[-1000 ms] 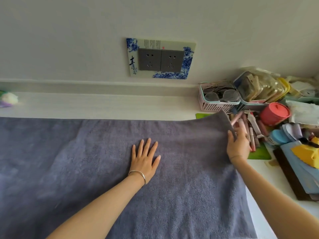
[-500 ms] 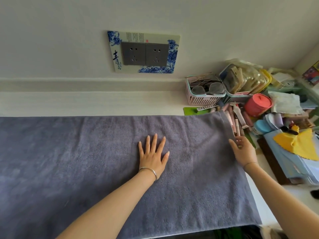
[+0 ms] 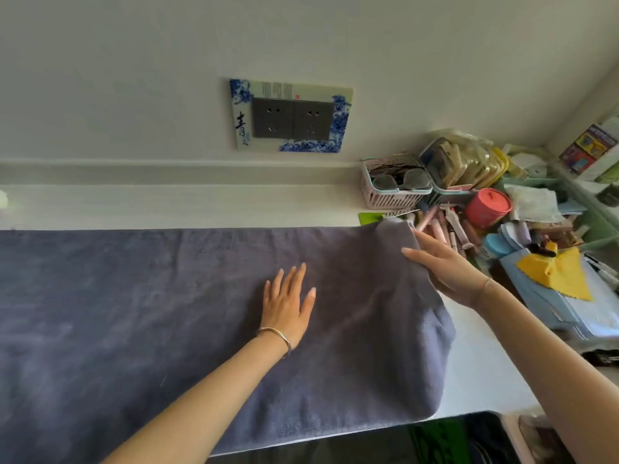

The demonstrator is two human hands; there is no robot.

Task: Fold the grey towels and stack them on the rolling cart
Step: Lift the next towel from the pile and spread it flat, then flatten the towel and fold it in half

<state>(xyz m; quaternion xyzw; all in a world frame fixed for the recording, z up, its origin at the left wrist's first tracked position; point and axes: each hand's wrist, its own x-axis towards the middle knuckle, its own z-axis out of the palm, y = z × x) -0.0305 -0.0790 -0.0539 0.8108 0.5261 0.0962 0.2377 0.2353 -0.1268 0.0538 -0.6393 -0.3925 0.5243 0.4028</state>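
Observation:
A large grey towel (image 3: 134,313) lies spread across the white counter (image 3: 479,366), running off the left edge of the view. My left hand (image 3: 288,303) rests flat on the towel's middle, fingers spread, a thin bangle on the wrist. My right hand (image 3: 445,266) grips the towel's right edge, which is lifted off the counter and curls over toward the left. The rolling cart is not in view.
Clutter fills the back right corner: a pink basket (image 3: 392,192), a red round container (image 3: 489,207), several pens and tubes (image 3: 445,226), blue folded cloths with a yellow cloth (image 3: 559,272). A wall socket plate (image 3: 291,117) hangs above the counter. The counter's front edge is close.
My right hand has taken the towel's right edge and raised it, starting to bring it over leftward. The left hand stays pressed on the towel.

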